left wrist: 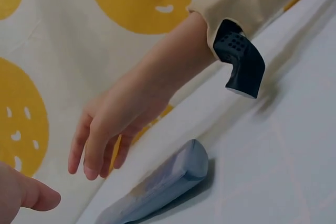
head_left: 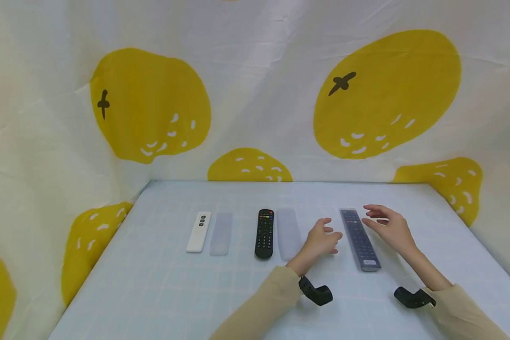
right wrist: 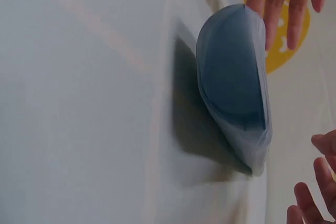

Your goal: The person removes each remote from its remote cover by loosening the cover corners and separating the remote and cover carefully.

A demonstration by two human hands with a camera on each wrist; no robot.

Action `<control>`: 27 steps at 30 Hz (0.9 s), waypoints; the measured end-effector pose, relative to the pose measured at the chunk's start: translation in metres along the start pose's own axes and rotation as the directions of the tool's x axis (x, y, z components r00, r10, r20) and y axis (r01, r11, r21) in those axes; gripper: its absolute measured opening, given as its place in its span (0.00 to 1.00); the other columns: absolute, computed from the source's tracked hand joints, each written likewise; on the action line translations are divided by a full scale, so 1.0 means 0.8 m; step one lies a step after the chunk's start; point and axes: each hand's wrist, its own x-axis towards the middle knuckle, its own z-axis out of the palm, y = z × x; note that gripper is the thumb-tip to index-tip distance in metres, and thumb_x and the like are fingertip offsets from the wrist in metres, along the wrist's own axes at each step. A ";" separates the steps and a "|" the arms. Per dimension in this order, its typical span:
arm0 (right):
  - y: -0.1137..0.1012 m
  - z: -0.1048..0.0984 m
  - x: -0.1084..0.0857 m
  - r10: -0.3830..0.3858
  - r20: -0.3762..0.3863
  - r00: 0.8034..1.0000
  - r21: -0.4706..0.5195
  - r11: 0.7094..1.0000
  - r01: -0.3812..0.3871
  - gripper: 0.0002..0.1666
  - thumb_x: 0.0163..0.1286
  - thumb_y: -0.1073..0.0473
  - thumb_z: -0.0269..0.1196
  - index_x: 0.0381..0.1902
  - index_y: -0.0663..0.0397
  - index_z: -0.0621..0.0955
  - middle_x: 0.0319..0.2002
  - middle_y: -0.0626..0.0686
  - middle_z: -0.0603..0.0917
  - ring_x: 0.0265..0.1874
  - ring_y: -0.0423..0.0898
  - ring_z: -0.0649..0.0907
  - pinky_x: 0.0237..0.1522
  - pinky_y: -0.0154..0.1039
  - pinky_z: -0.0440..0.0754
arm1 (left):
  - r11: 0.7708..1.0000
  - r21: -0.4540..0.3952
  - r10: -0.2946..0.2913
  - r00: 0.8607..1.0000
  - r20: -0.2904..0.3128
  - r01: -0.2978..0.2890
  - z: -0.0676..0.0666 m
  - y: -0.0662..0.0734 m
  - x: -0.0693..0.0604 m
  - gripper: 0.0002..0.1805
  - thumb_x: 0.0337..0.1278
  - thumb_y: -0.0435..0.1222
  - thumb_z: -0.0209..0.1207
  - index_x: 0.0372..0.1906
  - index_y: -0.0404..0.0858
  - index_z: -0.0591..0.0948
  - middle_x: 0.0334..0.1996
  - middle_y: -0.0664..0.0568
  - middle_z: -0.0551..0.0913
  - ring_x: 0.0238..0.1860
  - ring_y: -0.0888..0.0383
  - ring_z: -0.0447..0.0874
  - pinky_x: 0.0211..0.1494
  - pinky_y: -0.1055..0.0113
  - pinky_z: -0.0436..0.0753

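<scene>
A dark remote control with rows of buttons (head_left: 359,238) lies inside a clear sleeve on the table, between my two hands. The sleeve's near end faces the right wrist view, with the remote's rounded end (right wrist: 231,69) inside it. To the remote's left, my left hand (head_left: 320,241) hovers with fingers loosely bent and spread, holding nothing. My right hand (head_left: 388,226) is at its upper right, fingers apart and slightly curved, likewise holding nothing. In the left wrist view the right hand (left wrist: 131,108) hangs above the sleeved remote (left wrist: 168,182), a gap between them.
Left of my hands lie a black remote (head_left: 264,233), an empty clear sleeve (head_left: 288,231), a white remote (head_left: 199,231) and a smaller clear sleeve (head_left: 221,233). A curtain with yellow fruit prints (head_left: 259,104) stands behind the pale table (head_left: 153,293).
</scene>
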 end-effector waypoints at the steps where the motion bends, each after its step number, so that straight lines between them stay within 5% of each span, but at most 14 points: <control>1: 0.004 0.000 0.002 0.002 0.006 1.000 -0.004 1.000 -0.002 0.22 0.61 0.59 0.68 0.52 0.60 0.80 0.39 0.64 0.86 0.33 0.17 0.73 0.37 0.14 0.72 | 1.000 0.000 -0.004 1.000 -0.008 0.004 0.005 0.000 0.003 0.27 0.57 0.35 0.61 0.63 0.42 0.70 0.54 0.44 0.78 0.40 0.51 0.85 0.38 0.58 0.86; 5: 0.016 -0.002 0.006 0.045 0.081 0.996 -0.001 0.999 -0.045 0.24 0.62 0.57 0.68 0.54 0.62 0.79 0.42 0.65 0.85 0.33 0.20 0.74 0.34 0.19 0.74 | 0.999 0.004 -0.033 0.999 -0.021 0.033 0.021 -0.003 0.007 0.28 0.55 0.34 0.62 0.63 0.40 0.71 0.53 0.42 0.79 0.37 0.50 0.85 0.38 0.58 0.86; 11: 0.026 0.002 0.009 0.148 0.203 0.968 -0.021 0.989 -0.147 0.28 0.64 0.53 0.66 0.57 0.66 0.76 0.44 0.67 0.83 0.34 0.41 0.82 0.29 0.27 0.78 | 0.998 0.051 -0.033 0.999 -0.019 0.034 0.030 -0.002 0.010 0.30 0.53 0.36 0.63 0.63 0.42 0.70 0.53 0.44 0.79 0.33 0.54 0.84 0.36 0.62 0.84; 18: 0.034 0.005 0.006 0.245 0.300 0.922 0.088 0.955 -0.283 0.34 0.68 0.51 0.61 0.62 0.70 0.69 0.47 0.70 0.80 0.29 0.27 0.79 0.31 0.30 0.83 | 0.997 0.067 -0.025 0.997 -0.068 0.030 0.040 0.001 0.019 0.31 0.49 0.32 0.63 0.62 0.38 0.69 0.49 0.42 0.80 0.26 0.49 0.85 0.33 0.62 0.84; 27: 0.032 0.006 0.006 0.290 0.350 0.891 0.131 0.926 -0.354 0.34 0.69 0.54 0.60 0.63 0.75 0.66 0.45 0.68 0.82 0.30 0.34 0.84 0.32 0.35 0.86 | 0.993 0.114 -0.022 0.995 -0.096 0.033 0.048 0.004 0.024 0.31 0.47 0.31 0.64 0.60 0.37 0.69 0.43 0.44 0.81 0.23 0.56 0.80 0.33 0.65 0.82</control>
